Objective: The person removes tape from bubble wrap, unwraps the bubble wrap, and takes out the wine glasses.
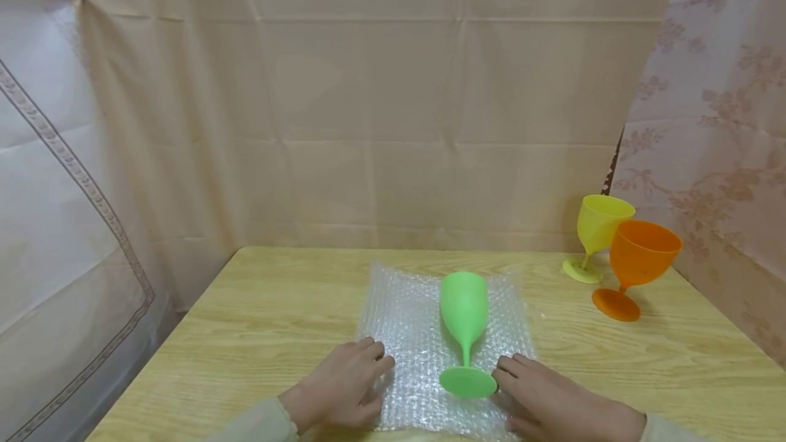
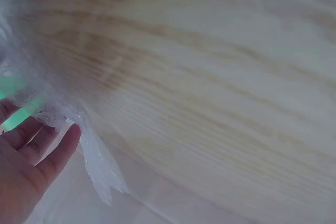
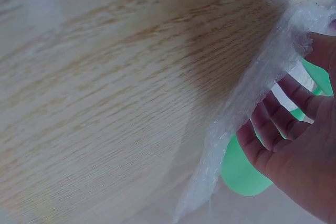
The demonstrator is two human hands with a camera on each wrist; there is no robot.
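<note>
A green plastic goblet [image 1: 464, 309] lies on its side on a sheet of bubble wrap [image 1: 402, 326], bowl toward the back and foot toward the person. At the sheet's left edge, my left hand [image 1: 344, 382] grips the wrap with bent fingers. My right hand [image 1: 555, 398] holds the right edge, close beside the goblet's foot. In the right wrist view the raised edge of the bubble wrap [image 3: 236, 103] runs along the thumb and fingers [image 3: 278, 116]. The left wrist view shows the fingers [image 2: 58, 156] at the wrap's edge, with green partly hidden behind.
An orange goblet [image 1: 641, 254] and a yellow goblet [image 1: 598, 227] stand upright at the right rear of the wooden table [image 1: 288, 299]. A beige curtain [image 1: 368, 101] hangs behind the table, and a patterned cloth [image 1: 731, 135] hangs along the right.
</note>
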